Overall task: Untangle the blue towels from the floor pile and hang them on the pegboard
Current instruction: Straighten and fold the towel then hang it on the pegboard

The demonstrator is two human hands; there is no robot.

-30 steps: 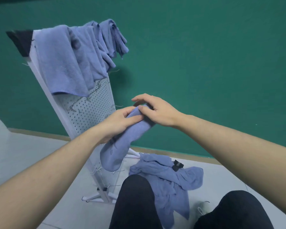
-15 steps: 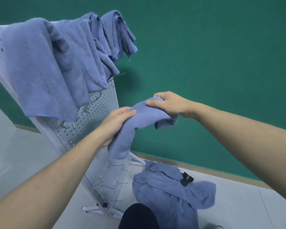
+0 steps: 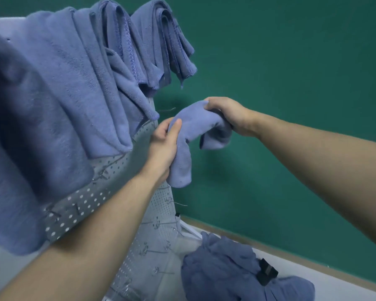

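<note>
A blue towel (image 3: 191, 127) is held up in the air between both hands, right beside the pegboard's right edge. My left hand (image 3: 163, 146) grips its left part, with one end hanging down past my wrist. My right hand (image 3: 228, 114) grips its upper right part, and a short end droops below it. The white pegboard (image 3: 159, 216) stands tilted at the left, with several blue towels (image 3: 74, 88) draped over its top. A pile of blue towels (image 3: 226, 270) lies on the floor at the lower right.
Metal hooks (image 3: 161, 272) stick out of the pegboard's lower face. A black clip (image 3: 267, 271) sits on the floor pile. A green wall (image 3: 291, 72) rises close behind, with a wooden skirting strip along the pale floor (image 3: 334, 283).
Both hands have lifted the towel higher and closer to the pegboard's right edge. The view has moved in towards the board and the hung towels now fill the left side.
</note>
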